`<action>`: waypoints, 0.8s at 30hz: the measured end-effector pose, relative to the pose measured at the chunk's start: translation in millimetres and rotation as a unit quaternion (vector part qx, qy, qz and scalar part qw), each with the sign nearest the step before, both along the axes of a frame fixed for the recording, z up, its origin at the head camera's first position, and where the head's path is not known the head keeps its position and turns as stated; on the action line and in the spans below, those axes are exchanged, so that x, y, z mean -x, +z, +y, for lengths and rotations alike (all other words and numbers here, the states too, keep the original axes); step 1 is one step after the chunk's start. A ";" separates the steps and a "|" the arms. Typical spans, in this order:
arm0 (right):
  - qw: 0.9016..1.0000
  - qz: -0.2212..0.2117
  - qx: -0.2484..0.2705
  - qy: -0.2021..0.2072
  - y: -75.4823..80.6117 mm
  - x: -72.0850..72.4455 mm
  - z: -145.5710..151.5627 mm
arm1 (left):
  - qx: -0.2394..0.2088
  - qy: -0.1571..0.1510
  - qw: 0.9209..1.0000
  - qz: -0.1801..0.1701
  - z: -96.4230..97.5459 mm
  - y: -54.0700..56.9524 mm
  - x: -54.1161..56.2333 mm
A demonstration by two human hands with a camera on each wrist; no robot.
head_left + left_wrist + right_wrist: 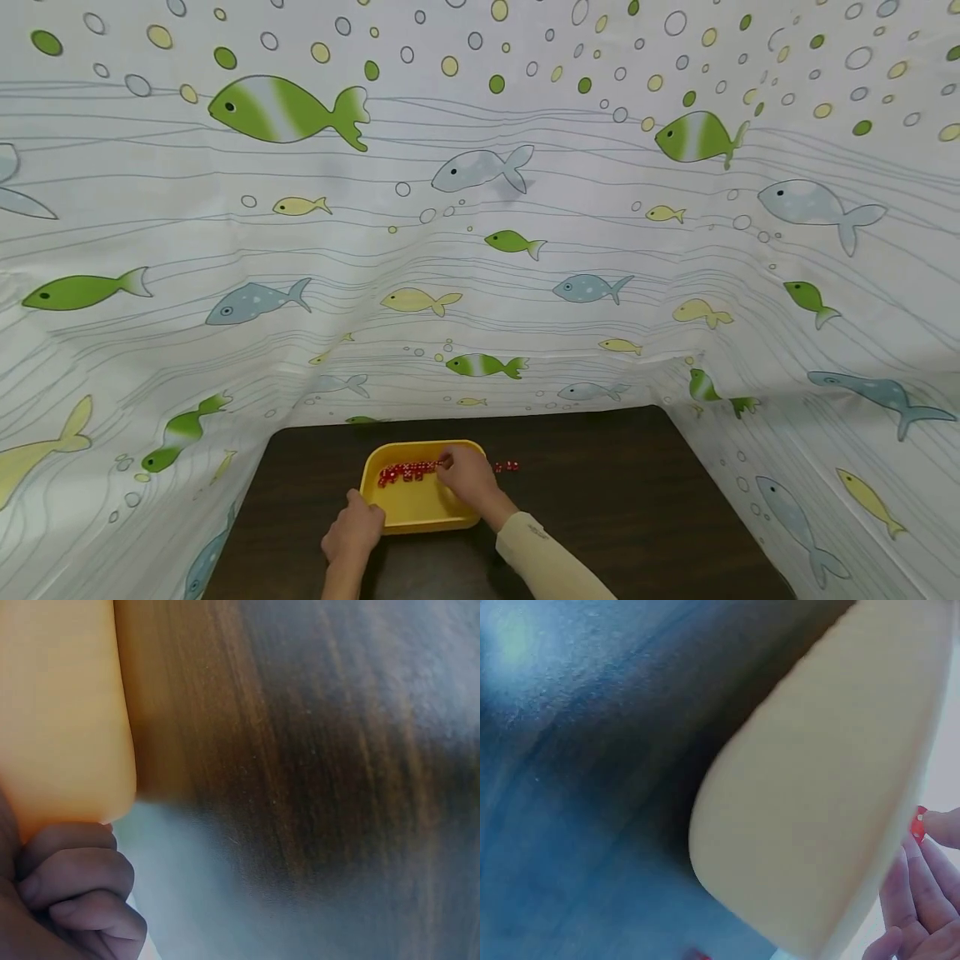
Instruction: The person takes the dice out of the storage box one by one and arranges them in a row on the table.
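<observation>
A yellow tray [412,505] sits on the dark table, with several red dice [408,472] lined up along its far half. My left hand [354,529] grips the tray's near left corner. In the left wrist view its fingers [82,874] curl against the tray's outer wall. Over the right part of the tray is my right hand [468,479], which hides some of the dice row. The right wrist view shows a red die [918,825] with white dots pinched between thumb and fingertips, just past the tray's edge.
A few more red dice [512,466] lie on the dark wood-grain table [600,500] to the right of the tray. A white sheet [480,275] printed with fish rises behind the table and at both sides.
</observation>
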State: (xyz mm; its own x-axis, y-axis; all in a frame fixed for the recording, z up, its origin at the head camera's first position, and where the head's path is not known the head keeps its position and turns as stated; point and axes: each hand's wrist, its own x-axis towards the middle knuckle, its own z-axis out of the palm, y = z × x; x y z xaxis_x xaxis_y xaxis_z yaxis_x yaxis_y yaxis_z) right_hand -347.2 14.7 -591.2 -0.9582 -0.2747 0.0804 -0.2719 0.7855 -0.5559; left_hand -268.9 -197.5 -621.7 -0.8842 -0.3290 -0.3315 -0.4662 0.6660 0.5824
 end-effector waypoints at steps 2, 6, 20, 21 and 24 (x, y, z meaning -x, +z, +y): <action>1.000 -0.007 0.029 -0.007 3.8 0.8 3.3 | 0.000 0.001 1.000 0.000 -0.7 1.1 -0.5; 0.997 -0.027 0.073 -0.028 10.3 4.9 11.0 | 0.003 0.001 1.000 -0.001 -0.9 2.3 -0.6; 0.989 -0.025 0.137 -0.060 18.5 23.8 58.5 | 0.007 0.009 1.000 0.000 1.2 1.8 -0.3; 0.987 -0.028 0.143 -0.062 19.1 24.8 61.9 | 0.007 0.009 1.000 0.000 1.2 1.4 -0.2; 0.986 -0.027 0.154 -0.064 20.2 27.1 71.3 | 0.006 0.011 1.000 -0.002 1.4 0.4 -0.1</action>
